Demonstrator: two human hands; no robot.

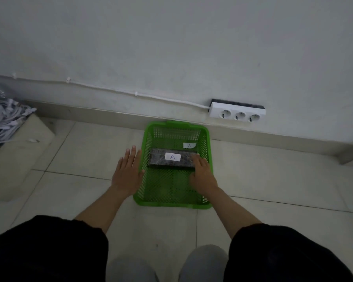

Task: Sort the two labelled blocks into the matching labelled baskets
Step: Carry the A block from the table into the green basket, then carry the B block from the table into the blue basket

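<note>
Resting flat in the green basket [143, 147], block A [171, 159] has its long axis running left-right, its label up, and the basket's own A tag [189, 145] just behind it. Right hand [202, 176] is nearer: its fingers [197, 159] drape over the block's right end, loosely curled; can't tell whether they're gripping it. Left hand [128, 174] lies outside the left wall, fingers flat and spread. Second block and basket out of view. Looks like release comes next.

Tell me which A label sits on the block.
The larger, nearer A label, stuck atop the dark block; the smaller one lies farther back in the green basket.
</note>
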